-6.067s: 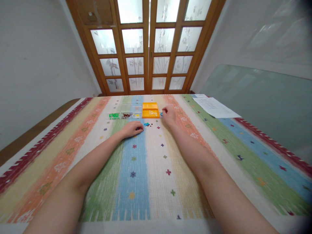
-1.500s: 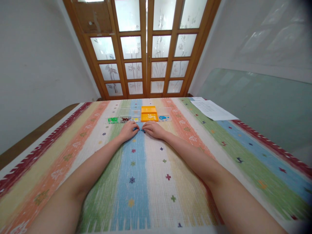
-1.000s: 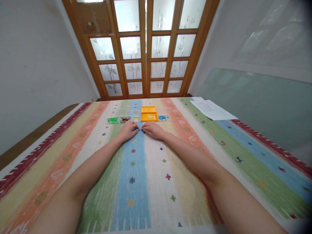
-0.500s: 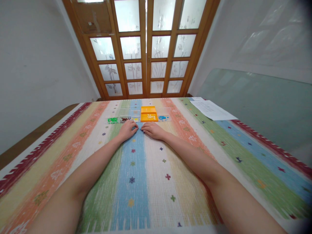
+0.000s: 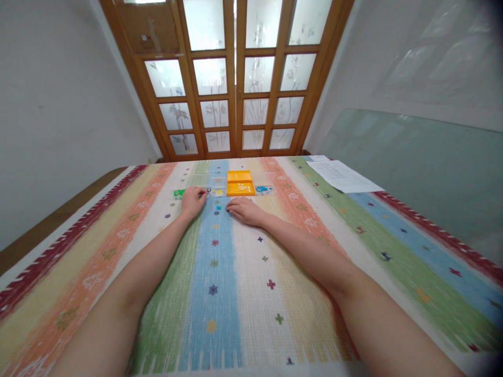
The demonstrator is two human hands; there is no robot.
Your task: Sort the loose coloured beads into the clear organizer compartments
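Observation:
My left hand [image 5: 192, 202] is over a clear box of dark brown pieces, which it mostly hides; its thumb and fingertips are pinched together at the box's right side. What lies between them is too small to make out. My right hand [image 5: 245, 210] rests on the cloth in front of the orange box [image 5: 241, 195], fingers bent and pressed together. A tiny dark bit shows at its fingertips. Between the hands, a small bright blue piece [image 5: 219, 208] lies on the blue stripe of the tablecloth [image 5: 212, 256].
Clear boxes hold green pieces [image 5: 178, 193], yellow pieces [image 5: 219, 192] and blue pieces [image 5: 262, 190]. White pieces [image 5: 241, 186] lie in the orange box, whose lid stands open behind. Printed paper [image 5: 341, 176] lies at the right. Wooden glazed doors [image 5: 239, 94] rise beyond the table.
My left hand has moved left, away from my right hand, to the box of brown pieces. The blue piece on the cloth now shows. My right hand has hardly moved.

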